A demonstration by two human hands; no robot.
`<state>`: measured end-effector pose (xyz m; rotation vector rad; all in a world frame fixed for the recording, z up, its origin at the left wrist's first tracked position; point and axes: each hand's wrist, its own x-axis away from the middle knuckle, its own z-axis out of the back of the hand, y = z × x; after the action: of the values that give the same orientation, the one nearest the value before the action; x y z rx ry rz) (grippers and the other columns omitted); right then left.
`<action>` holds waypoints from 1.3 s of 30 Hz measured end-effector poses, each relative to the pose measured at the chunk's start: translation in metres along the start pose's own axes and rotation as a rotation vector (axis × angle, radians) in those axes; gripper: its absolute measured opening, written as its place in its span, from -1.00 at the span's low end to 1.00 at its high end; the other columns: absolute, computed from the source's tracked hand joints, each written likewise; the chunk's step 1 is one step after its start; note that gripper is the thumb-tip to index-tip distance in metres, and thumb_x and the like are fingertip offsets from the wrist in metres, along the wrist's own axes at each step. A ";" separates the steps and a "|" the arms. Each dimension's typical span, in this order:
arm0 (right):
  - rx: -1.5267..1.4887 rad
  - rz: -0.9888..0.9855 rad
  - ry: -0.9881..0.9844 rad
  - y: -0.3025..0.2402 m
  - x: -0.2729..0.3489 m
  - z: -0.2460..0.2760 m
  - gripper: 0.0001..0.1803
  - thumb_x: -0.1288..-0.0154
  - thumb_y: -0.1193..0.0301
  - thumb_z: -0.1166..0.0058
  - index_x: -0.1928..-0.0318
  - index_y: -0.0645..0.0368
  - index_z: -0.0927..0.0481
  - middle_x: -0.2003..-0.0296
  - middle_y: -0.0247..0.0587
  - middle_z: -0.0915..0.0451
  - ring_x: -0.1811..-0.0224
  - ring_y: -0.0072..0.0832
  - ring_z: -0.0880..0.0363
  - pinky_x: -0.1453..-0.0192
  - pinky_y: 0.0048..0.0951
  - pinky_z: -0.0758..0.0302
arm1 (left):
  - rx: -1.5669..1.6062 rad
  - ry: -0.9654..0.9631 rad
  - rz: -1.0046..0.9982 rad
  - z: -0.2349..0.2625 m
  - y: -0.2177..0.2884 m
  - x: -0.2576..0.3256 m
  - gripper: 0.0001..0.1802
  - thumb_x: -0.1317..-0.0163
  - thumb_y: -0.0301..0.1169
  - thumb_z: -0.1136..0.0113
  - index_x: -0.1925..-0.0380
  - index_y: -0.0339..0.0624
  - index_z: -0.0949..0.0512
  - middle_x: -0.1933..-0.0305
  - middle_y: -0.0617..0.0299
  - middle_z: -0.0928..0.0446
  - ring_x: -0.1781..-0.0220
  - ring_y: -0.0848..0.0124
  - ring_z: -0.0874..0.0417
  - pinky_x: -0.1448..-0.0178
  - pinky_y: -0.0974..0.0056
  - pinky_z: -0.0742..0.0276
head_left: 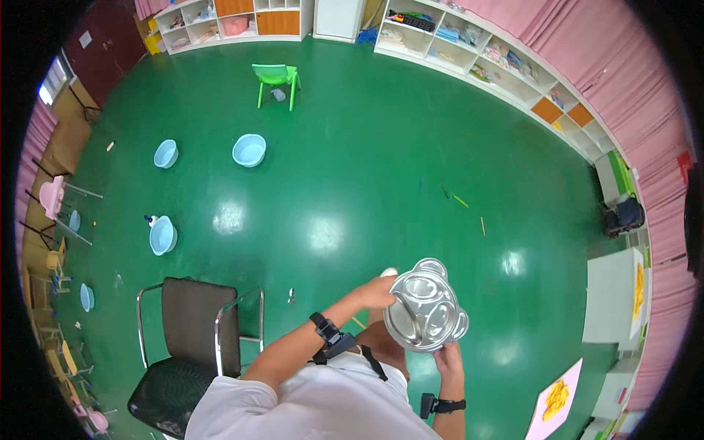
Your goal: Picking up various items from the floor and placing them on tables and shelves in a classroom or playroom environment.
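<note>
Green floor below; both hands (449,361) gripping bear-shaped steel tray (425,306), ears away from person.

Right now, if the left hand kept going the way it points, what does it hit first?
The left hand points toward picture right and already rests on the rim of the bear-shaped metal tray, which the right hand grips at its lower edge. So the tray comes first, likely its divided inner face; depth is unclear.

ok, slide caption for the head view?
Both hands, left hand and right hand, hold a bear-shaped metal tray above green floor.
</note>
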<state>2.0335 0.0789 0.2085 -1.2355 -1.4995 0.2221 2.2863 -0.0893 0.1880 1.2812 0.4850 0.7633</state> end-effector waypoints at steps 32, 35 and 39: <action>0.428 -0.280 -0.498 -0.477 -0.759 -0.462 -0.44 -0.10 0.60 0.03 -0.18 0.24 -0.25 0.00 -0.14 -0.48 0.07 -0.35 -0.56 0.07 -0.28 -0.60 | -0.169 0.485 0.575 0.567 -0.038 -0.602 -0.46 0.01 -0.30 -0.15 0.00 -0.29 -0.31 0.20 -0.22 -0.55 0.09 -0.11 -0.57 -0.02 -0.03 -0.49; 0.435 -0.337 -0.484 -0.492 -0.844 -0.508 -0.45 -0.09 0.62 0.05 -0.16 0.25 -0.27 0.02 -0.12 -0.49 0.05 -0.33 -0.55 0.04 -0.26 -0.59 | -0.336 0.469 0.596 0.642 -0.049 -0.655 -0.48 0.01 -0.22 -0.22 0.11 -0.27 -0.32 0.29 -0.20 -0.56 0.19 -0.12 -0.59 0.10 -0.06 -0.51; 0.442 -0.366 -0.501 -0.512 -0.975 -0.578 -0.44 -0.08 0.64 0.06 -0.17 0.24 -0.26 0.02 -0.11 -0.47 0.06 -0.33 -0.55 0.07 -0.29 -0.60 | -0.435 0.455 0.629 0.730 -0.106 -0.731 -0.46 0.04 -0.16 -0.26 0.14 -0.24 -0.33 0.32 -0.17 -0.57 0.22 -0.11 -0.60 0.14 -0.08 -0.52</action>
<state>2.0442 -1.1646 0.1796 -0.5566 -1.9409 0.6134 2.3383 -1.1266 0.1958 0.8379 0.2434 1.6141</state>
